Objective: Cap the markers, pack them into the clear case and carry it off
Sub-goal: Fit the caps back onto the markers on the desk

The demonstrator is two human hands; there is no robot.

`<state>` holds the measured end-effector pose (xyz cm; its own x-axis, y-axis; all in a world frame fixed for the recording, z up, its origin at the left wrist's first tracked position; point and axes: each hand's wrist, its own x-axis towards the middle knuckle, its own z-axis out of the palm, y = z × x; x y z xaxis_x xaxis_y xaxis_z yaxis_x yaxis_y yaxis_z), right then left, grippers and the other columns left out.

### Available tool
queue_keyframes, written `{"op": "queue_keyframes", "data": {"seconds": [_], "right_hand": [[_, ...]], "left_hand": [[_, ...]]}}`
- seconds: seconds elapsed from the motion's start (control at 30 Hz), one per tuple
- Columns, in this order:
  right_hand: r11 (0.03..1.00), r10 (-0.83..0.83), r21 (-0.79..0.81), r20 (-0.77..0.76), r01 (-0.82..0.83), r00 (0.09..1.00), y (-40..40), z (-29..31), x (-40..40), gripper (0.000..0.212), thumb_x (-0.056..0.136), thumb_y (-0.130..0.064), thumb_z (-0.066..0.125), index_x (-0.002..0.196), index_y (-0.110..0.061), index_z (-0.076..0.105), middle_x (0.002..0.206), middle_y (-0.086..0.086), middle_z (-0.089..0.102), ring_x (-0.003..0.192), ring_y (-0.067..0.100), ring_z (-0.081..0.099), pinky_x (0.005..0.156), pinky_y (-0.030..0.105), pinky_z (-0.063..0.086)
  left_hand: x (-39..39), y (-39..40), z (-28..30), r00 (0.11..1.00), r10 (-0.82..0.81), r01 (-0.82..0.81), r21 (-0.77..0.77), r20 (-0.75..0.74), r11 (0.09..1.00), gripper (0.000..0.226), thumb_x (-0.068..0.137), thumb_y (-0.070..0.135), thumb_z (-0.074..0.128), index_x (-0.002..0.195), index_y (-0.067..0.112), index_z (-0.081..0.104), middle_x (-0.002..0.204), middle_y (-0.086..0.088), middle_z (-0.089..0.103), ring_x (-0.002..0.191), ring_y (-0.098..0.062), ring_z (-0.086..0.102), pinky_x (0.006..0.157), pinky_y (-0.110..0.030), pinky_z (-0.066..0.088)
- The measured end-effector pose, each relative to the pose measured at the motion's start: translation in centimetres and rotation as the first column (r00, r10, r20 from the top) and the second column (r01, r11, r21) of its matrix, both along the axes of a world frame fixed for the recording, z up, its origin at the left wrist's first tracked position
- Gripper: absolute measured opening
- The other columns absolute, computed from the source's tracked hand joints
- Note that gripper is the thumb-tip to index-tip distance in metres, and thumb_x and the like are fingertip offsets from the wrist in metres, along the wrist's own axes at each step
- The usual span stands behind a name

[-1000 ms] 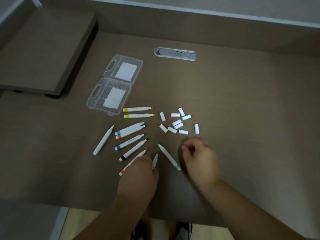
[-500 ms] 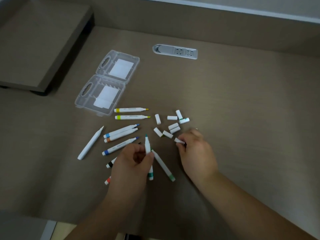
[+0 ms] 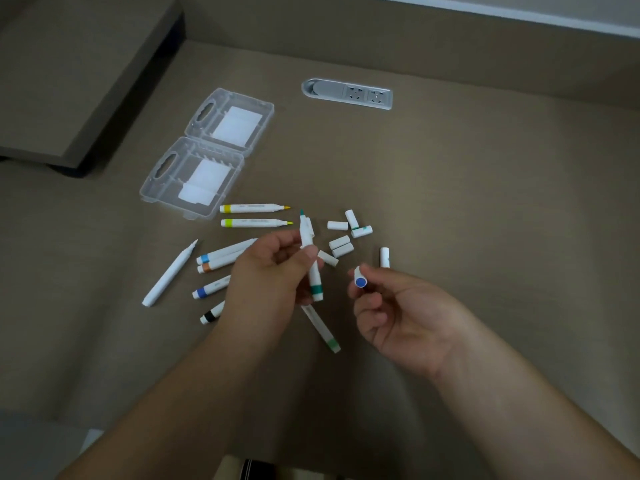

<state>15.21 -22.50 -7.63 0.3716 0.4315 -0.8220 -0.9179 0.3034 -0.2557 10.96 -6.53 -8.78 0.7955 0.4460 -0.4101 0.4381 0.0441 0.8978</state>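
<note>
Your worktop [image 3: 485, 209] has bare room toward 3 o'clock and along its far side past the socket strip [image 3: 347, 93] at 12 o'clock; a raised shelf [image 3: 69, 74] blocks the 10 o'clock corner, and the near edge runs just under your forearms.

The clear case [image 3: 207, 154] lies open at 11 o'clock, both halves flat. Each half shows a white panel, and no markers are in it.

Your left hand [image 3: 273, 271] grips a green marker [image 3: 310, 258] between thumb and curled fingers, its tip pointing toward 12 o'clock. Your right hand [image 3: 398, 313] pinches a white cap with a blue end [image 3: 360, 279] at its fingertips, near the green marker but apart from it.

The loose caps [image 3: 341, 244] lie clustered at 1 o'clock from your left hand. Two yellow markers [image 3: 256, 215] lie side by side just beside the case. More uncapped markers [image 3: 214, 268] fan out toward 9 o'clock of your left hand, partly hidden by it. Another green-ended marker [image 3: 322, 329] lies on the worktop below the held one.

Compared with half a second ago, both hands are lifted off the worktop, the green marker is raised higher, and the cap is turned so its blue end faces you.
</note>
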Motion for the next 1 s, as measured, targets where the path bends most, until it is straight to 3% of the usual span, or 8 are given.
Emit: {"op": "queue_keyframes", "data": {"seconds": [0.13,0.2,0.3,0.37,0.43,0.73,0.9,1.0], "right_hand": [[0.995,-0.007,-0.103,0.012,0.009,1.000,0.1,-0.4,-0.3,0.007,0.086,-0.010,0.069,0.083,-0.006,0.064,0.069,0.007,0.061,0.043,0.007,0.045,0.037,0.016,0.035],[0.942,0.131,-0.332,0.211,-0.055,0.969,0.1,-1.1,-0.4,0.007,0.086,-0.011,0.071,0.084,-0.008,0.066,0.068,0.004,0.065,0.044,0.008,0.049,0.040,0.019,0.039],[0.551,0.680,-0.833,0.412,-0.052,0.607,0.2,-2.4,-0.6,0.012,0.085,-0.022,0.074,0.092,-0.021,0.065,0.077,-0.005,0.067,0.056,0.006,0.058,0.050,0.019,0.045],[0.285,0.905,-0.957,0.287,0.054,0.314,0.3,-3.0,-0.6,0.013,0.088,-0.031,0.071,0.094,-0.025,0.061,0.083,-0.009,0.059,0.069,0.006,0.056,0.056,0.018,0.039],[0.164,0.964,-0.985,0.173,0.062,0.201,0.6,-3.6,-0.7,0.015,0.090,-0.035,0.067,0.095,-0.026,0.055,0.088,-0.008,0.054,0.077,0.008,0.051,0.059,0.019,0.035],[0.262,0.779,-0.904,0.404,0.337,0.480,-1.6,-5.0,2.9,0.025,0.084,-0.037,0.073,0.096,-0.016,0.065,0.086,0.000,0.067,0.082,0.021,0.063,0.069,0.028,0.045],[0.210,0.878,-0.946,0.294,0.247,0.377,-0.9,-5.8,4.4,0.008,0.084,-0.023,0.069,0.089,-0.017,0.068,0.085,0.001,0.066,0.080,0.022,0.062,0.069,0.030,0.049],[0.342,0.868,-0.911,0.400,0.229,0.295,-1.4,-5.5,3.8,0.004,0.085,-0.016,0.068,0.084,-0.020,0.068,0.080,-0.002,0.064,0.068,0.012,0.057,0.062,0.025,0.047]], "left_hand": [[0.6,-0.3,-0.1,1.000,0.002,-0.002,-0.030,0.011,1.000,0.018,0.095,0.019,0.062,0.112,0.017,0.067,0.080,0.006,0.077,0.061,-0.005,0.068,0.051,-0.021,0.053],[0.5,-0.3,-0.2,1.000,0.009,-0.009,-0.033,0.011,0.999,0.014,0.095,0.020,0.062,0.107,0.018,0.069,0.079,0.006,0.076,0.059,-0.004,0.067,0.050,-0.020,0.050],[0.3,-0.3,-0.5,1.000,0.019,-0.019,-0.008,-0.017,1.000,0.007,0.094,0.023,0.062,0.098,0.025,0.068,0.074,0.010,0.075,0.058,-0.001,0.066,0.048,-0.016,0.049],[0.2,-0.4,-0.8,0.999,0.016,-0.016,0.009,-0.034,1.000,0.006,0.094,0.025,0.062,0.096,0.027,0.067,0.072,0.011,0.074,0.059,0.000,0.066,0.050,-0.017,0.049],[-0.1,-0.4,-1.0,0.999,0.016,-0.016,0.003,-0.034,1.000,0.007,0.094,0.025,0.062,0.097,0.026,0.068,0.074,0.012,0.075,0.060,0.002,0.066,0.051,-0.018,0.048],[-0.4,-0.1,-1.3,1.000,-0.001,0.001,-0.019,-0.027,1.000,0.009,0.094,0.022,0.062,0.099,0.020,0.069,0.077,0.005,0.075,0.059,0.002,0.064,0.051,-0.019,0.046],[-0.4,-0.1,-1.5,0.999,-0.022,0.021,-0.010,-0.038,1.000,0.010,0.094,0.022,0.062,0.101,0.019,0.069,0.078,0.005,0.075,0.058,0.003,0.065,0.048,-0.015,0.046],[-0.3,-0.2,-1.4,0.999,-0.023,0.022,-0.020,-0.034,1.000,0.010,0.094,0.020,0.063,0.102,0.018,0.068,0.079,0.002,0.075,0.058,0.003,0.065,0.047,-0.013,0.045]]}}
